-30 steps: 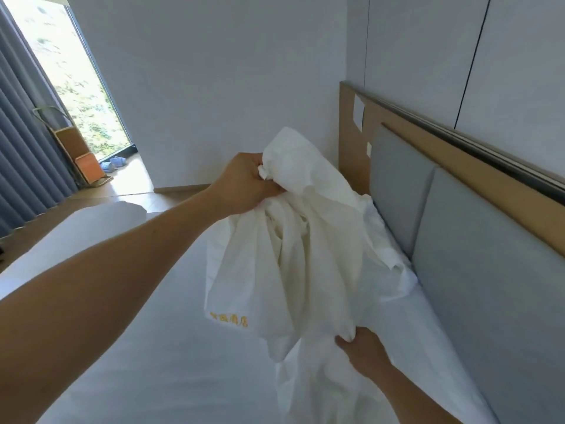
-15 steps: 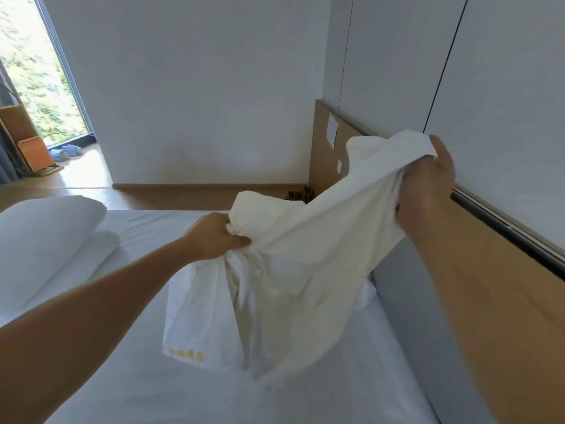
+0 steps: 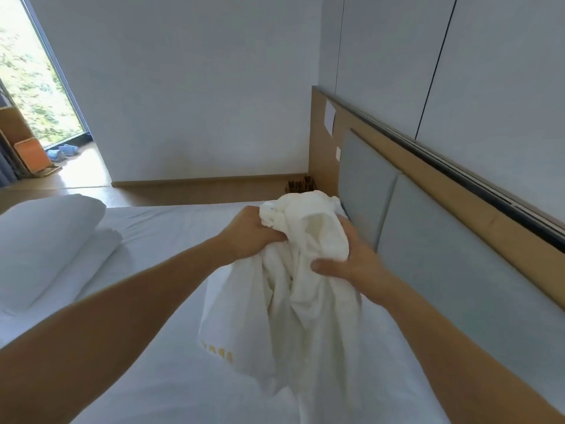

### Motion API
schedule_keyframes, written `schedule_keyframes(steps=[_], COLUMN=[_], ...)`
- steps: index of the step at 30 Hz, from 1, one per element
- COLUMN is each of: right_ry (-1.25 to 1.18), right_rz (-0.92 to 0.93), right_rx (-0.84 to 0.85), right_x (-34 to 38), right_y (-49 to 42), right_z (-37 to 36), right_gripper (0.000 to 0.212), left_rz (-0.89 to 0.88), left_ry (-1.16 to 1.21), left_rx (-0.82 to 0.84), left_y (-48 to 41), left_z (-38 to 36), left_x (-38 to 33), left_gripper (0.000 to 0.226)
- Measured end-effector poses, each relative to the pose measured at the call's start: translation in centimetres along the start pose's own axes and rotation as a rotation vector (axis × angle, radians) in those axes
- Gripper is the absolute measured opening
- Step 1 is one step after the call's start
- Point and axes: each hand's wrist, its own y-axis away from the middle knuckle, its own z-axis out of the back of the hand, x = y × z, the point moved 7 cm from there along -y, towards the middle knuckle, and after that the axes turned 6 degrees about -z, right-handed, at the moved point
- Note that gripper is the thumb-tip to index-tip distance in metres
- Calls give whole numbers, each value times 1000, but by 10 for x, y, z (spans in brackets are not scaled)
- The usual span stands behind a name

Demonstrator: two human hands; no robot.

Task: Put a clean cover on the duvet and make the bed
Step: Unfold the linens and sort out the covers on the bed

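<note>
Fingers (image 3: 324, 267) of left hand (image 3: 249, 235) and right hand (image 3: 359, 264) clench the bunched cover (image 3: 305, 316), hanging vertically toward the bed (image 3: 153, 377).

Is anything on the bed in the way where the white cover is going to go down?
Nothing visible right under it. The left hand and right hand grip the white cover, bunched, above bare bed sheet. Stacked white bedding lies off to the left, apart from it.

Both arms stretch forward; left hand (image 3: 250, 234) and right hand (image 3: 354, 266) grip the white cover (image 3: 305, 316).
</note>
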Motion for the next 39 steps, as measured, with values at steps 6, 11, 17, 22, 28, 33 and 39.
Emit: schedule_keyframes(steps=[6, 11, 17, 22, 28, 33, 39], right_ry=[-45, -104, 398, 449, 535, 493, 992], right_rz=[-267, -451, -593, -511, -1, 420, -70], right_rx=[19, -152, -29, -457, -971, -1033, -379], right_x=[-136, -201, -218, -138, 56, 113, -5], right_y=[10, -3, -25, -42, -14, 18, 16], right_z=[-65, -90, -27, 140, 285, 293, 234], right_gripper=[123, 119, 59, 20, 47, 54, 53], left_rz=[-60, -69, 4, 96, -54, -97, -166], left_ry=[66, 149, -30, -147, -575, -957, -1235], left_rx=[-163, -232, -219, -89, 133, 149, 281], left_y=[-20, -29, -28, -22, -45, -61, -51], left_z=[31, 55, 71, 57, 49, 61, 43], left_x=[-38, -51, 13, 63, 44, 34, 45], left_gripper=[7, 17, 23, 37, 19, 30, 25])
